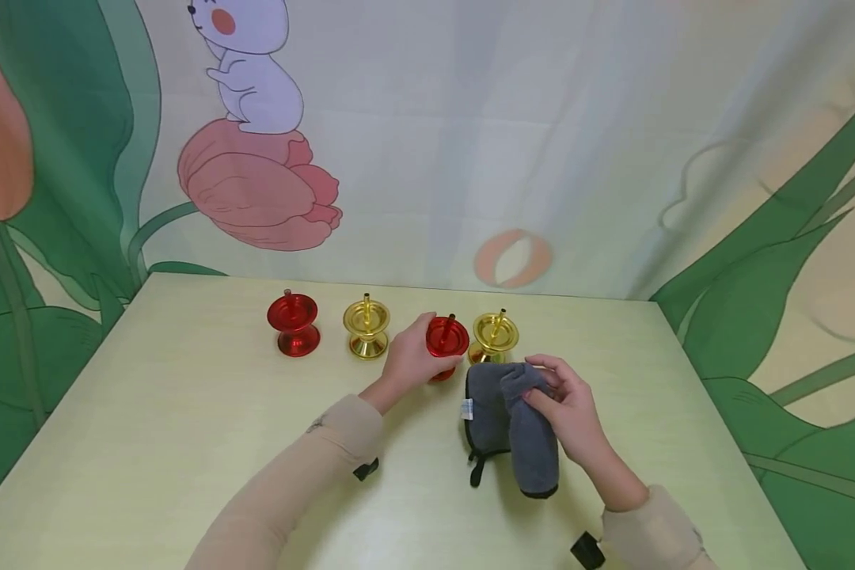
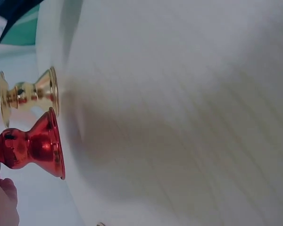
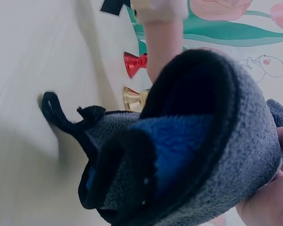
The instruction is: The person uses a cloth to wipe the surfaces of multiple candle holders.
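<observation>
My left hand (image 1: 409,356) grips a red metal candle holder (image 1: 446,338) by its upper part, upright, with a thin spike rising from its dish. The left wrist view shows the holder's flared base (image 2: 43,146) below the fingers, close to the tabletop. Just to its right stands a gold candle holder (image 1: 495,332) of the same shape. My right hand (image 1: 572,408) pinches a folded grey cleaning cloth (image 1: 490,404), edged in black with a hanging loop. Its blue inner side (image 3: 179,141) shows in the right wrist view. The cloth hangs in front of the gold holder, overlapping its foot.
Further left in the row are another red candle holder (image 1: 294,321) and another gold one (image 1: 366,324). They stand toward the back of the pale table (image 1: 150,443). A printed curtain (image 1: 413,158) hangs behind the table's far edge.
</observation>
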{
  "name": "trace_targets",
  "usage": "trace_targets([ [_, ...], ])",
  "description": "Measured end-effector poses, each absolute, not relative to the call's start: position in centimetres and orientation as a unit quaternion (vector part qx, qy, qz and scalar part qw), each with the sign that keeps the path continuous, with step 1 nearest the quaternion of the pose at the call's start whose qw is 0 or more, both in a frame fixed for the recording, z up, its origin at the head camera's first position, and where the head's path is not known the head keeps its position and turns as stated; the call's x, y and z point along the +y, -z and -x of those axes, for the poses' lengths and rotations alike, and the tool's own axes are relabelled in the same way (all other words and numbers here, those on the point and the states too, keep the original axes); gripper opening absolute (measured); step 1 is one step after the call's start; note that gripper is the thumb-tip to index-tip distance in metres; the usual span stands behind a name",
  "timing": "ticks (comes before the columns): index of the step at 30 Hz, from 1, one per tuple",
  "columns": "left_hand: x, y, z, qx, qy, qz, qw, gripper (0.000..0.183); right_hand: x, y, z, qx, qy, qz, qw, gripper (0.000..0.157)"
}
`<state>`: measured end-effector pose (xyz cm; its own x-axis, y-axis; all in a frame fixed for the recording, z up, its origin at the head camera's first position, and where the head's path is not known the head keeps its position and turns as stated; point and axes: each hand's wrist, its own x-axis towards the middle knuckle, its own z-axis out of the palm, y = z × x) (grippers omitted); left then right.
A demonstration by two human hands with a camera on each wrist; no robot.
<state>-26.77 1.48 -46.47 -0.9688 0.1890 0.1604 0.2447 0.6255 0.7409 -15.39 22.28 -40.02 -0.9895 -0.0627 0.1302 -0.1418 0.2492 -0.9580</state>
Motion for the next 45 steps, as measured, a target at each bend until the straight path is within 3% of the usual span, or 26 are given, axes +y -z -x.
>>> trace_targets([
  [12, 0.1, 44.7, 23.0, -0.912, 0.347, 0.219, 0.026, 0.079, 22.5, 38.7, 16.3, -0.777, -0.624, -0.038, 0.072, 0.035],
  [21, 0.7, 42.6, 20.4, -0.919, 0.277, 0.281, 0.017, 0.085, 21.1, 38.3, 17.2, -0.776, -0.625, -0.061, 0.064, 0.038],
  [36, 0.8, 40.5, 18.5, -0.924, 0.227, 0.303, 0.049, 0.082, 19.0, 38.9, 16.8, -0.819, -0.561, -0.123, -0.001, 0.040],
  [40, 0.6, 40.2, 18.3, -0.927, 0.218, 0.301, 0.053, 0.081, 18.7, 39.2, 16.6, -0.838, -0.529, -0.133, 0.010, 0.041],
  [45, 0.3, 40.1, 18.1, -0.925, 0.217, 0.308, 0.055, 0.081, 18.2, 39.3, 16.4, -0.853, -0.506, -0.121, 0.049, 0.031],
])
